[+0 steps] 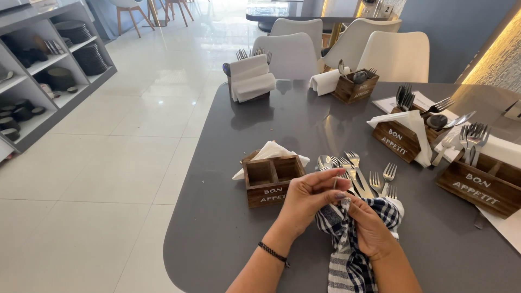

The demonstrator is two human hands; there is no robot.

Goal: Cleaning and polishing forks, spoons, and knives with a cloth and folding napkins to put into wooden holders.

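My left hand point(306, 201) pinches the end of a piece of steel cutlery point(336, 183) just above a blue and white checked cloth point(347, 247). My right hand point(372, 228) grips that cloth, bunched around the cutlery's lower part, so what kind of piece it is stays hidden. A pile of loose forks and spoons point(358, 176) lies on the grey table point(217, 228) right behind my hands. Left of the pile stands a small wooden caddy point(273, 182) with empty front compartments and a white napkin point(269, 151) at its back.
Several more wooden caddies hold cutlery and napkins: one at the far left point(249, 81), one at the far middle point(355, 87), two on the right point(401, 135) point(480, 184). White chairs point(399, 54) line the far edge. Grey shelving with dark dishes point(32, 81) stands across the tiled floor.
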